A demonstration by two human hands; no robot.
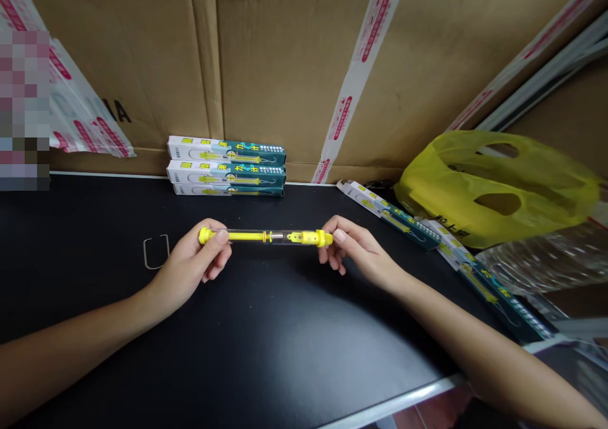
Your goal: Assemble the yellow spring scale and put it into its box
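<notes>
The person's left hand (190, 263) is curled, its thumb pressing the left end of a clear tube with yellow parts (244, 236) against the fingers, while the right hand (361, 249) pinches the yellow tip at the other end between thumb and fingers. The tube lies level across the view over the black table (285, 340), with a bent metal wire (146, 258) just beside the left hand and stacked printed boxes (228, 179) beyond.

"力计" on stacked bxs (226, 170), blk "A" on cardbd carton (280, 55), "上" on ylw bag (441, 179)
</notes>
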